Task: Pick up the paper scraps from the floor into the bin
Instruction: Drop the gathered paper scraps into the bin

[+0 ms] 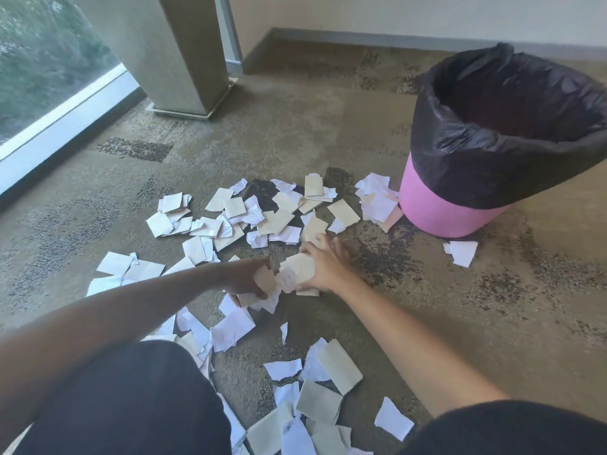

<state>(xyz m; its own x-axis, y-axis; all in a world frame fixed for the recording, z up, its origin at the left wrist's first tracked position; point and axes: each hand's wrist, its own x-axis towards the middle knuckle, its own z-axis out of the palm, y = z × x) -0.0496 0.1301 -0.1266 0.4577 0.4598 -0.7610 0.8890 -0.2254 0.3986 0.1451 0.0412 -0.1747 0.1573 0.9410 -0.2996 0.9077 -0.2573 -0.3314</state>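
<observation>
Several white and cream paper scraps (272, 218) lie scattered over the carpet from the middle of the view down to my knees. A pink bin (446, 211) lined with a black bag (492, 149) stands upright at the right, its mouth open. My left hand (249, 277) is closed around a small bunch of scraps low over the floor. Right beside it, my right hand (325, 264) rests on the carpet with its fingers curled over a cream stack of scraps (300, 267). Both hands sit left of the bin, about an arm's width from it.
A grey pillar (174, 54) on a metal base stands at the back left beside a floor-level window (49, 70). A wall with a skirting board (377, 41) runs behind the bin. One scrap (461, 252) lies alone in front of the bin. My dark-clothed knees fill the bottom corners.
</observation>
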